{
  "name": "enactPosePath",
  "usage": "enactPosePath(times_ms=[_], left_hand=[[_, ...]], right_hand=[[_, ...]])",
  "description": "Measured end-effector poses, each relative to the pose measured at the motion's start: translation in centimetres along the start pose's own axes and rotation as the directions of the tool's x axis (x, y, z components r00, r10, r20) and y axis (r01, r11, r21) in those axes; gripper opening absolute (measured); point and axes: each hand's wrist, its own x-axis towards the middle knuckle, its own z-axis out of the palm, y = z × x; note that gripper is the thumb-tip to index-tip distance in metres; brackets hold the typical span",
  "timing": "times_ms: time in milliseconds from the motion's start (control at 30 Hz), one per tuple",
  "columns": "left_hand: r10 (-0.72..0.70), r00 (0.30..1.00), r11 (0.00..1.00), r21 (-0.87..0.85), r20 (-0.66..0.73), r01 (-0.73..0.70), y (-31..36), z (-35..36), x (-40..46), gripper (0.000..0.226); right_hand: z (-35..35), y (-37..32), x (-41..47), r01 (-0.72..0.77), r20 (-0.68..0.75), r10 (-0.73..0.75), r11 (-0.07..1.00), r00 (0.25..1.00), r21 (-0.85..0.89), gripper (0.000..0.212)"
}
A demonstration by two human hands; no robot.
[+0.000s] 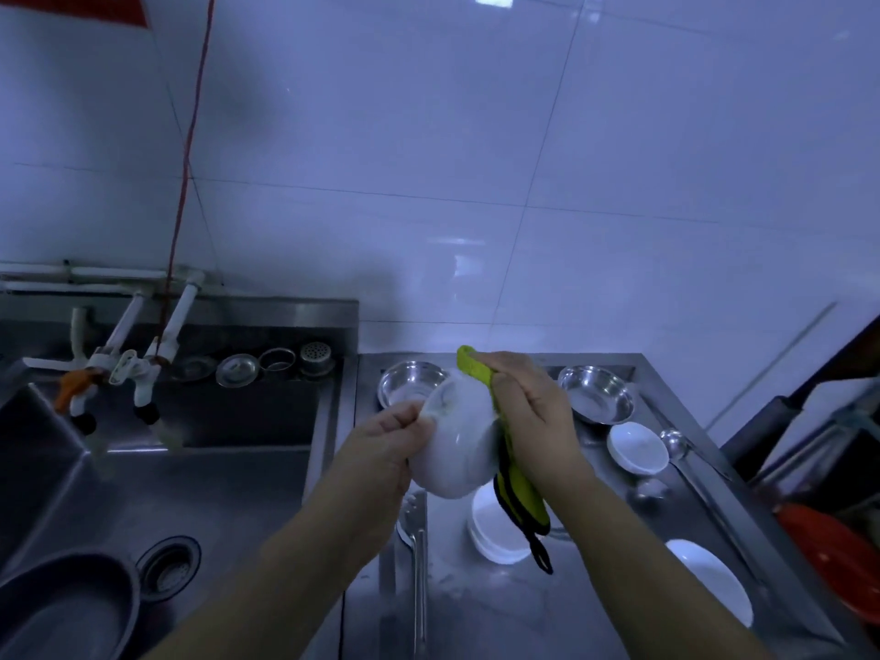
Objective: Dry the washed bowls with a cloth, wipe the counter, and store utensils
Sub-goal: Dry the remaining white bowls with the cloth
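both hands hold work above the counter edge [355, 421]: left hand [385, 445] grips white bowl [457, 445], right hand [528, 412] presses green cloth [519, 488] on it.

Round white ceramic bowl [457, 445] held up over steel counter [500, 607], tilted, underside facing camera. Yellow-green cloth w/ dark trim [519, 488] pressed vs its right side, hanging loop end down. On counter: 2 steel bowls [409, 381] [597, 393], small white dishes [635, 445] [495, 531], steel ladles [416, 540] [685, 457].
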Motion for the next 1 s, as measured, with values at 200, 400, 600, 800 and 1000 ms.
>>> enactPosePath(times_ms=[200, 400, 600, 800, 1000], left_hand=[[0.014, 0.994, 0.954, 0.298, 0.105, -0.045, -1.6, 2.0, 1.4, 0.019], [0.063, 0.983, 0.518, 0.837, 0.17, -0.178, -6.7, 2.5, 4.8, 0.016], [-0.002, 0.968, 0.113, 0.962, 0.249, -0.248, -14.4, 2.5, 7.3, 0.017], [-0.152, 0.945, -0.207, 0.926, 0.29, -0.317, -20.1, 2.9, 8.3, 0.034], [-0.152, 0.933, -0.346, 0.866, 0.327, -0.36, -20.8, 4.6, 6.8, 0.037]], right_hand=[[-1.7, 1.5, -1.5, 0.194, 0.07, -0.181, 0.916, 0.981, -0.352, 0.023], [-6.7, 5.4, -3.5, -0.31, -0.282, 0.287, 0.95, 0.916, -0.04, 0.023], [-11.1, 8.4, -6.7, -0.422, -0.445, 0.413, 0.903, 0.795, 0.084, 0.027], [-15.4, 10.2, -8.9, -0.443, -0.394, 0.454, 0.888, 0.799, 0.124, 0.034], [-20.4, 12.9, -9.8, -0.502, -0.347, 0.525, 0.85, 0.777, 0.161, 0.036]])
